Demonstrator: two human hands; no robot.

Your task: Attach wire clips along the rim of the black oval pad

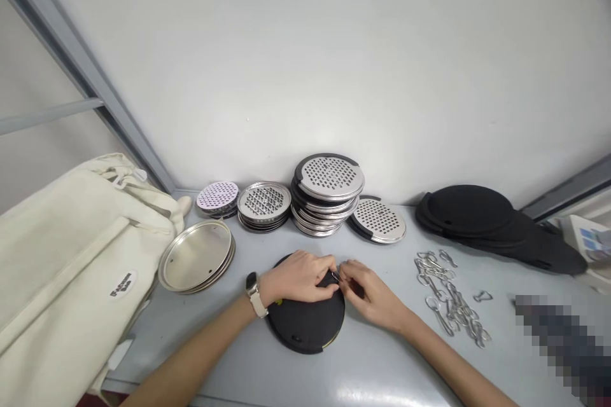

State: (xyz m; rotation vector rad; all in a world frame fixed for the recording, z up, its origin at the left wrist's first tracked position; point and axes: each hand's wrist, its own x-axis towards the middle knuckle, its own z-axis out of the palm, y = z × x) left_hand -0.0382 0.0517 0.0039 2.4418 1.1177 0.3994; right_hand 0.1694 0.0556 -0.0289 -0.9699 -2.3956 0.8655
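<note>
A round black disc [305, 321] lies flat on the grey table [382, 369] in front of me. My left hand [300, 276], with a watch on the wrist, rests on the disc's far edge, its fingers curled and pinched. My right hand [370, 292] meets it at that edge, fingers pinched on a small metal clip [336, 276] between both hands. What lies under the fingers is hidden.
Stacks of perforated metal discs [327, 194] line the wall, with smaller stacks [264, 203] to their left. Plain metal lids [195, 256] lie beside a cream bag [71, 254]. Loose wire clips [449, 299] and black discs [472, 213] lie to the right.
</note>
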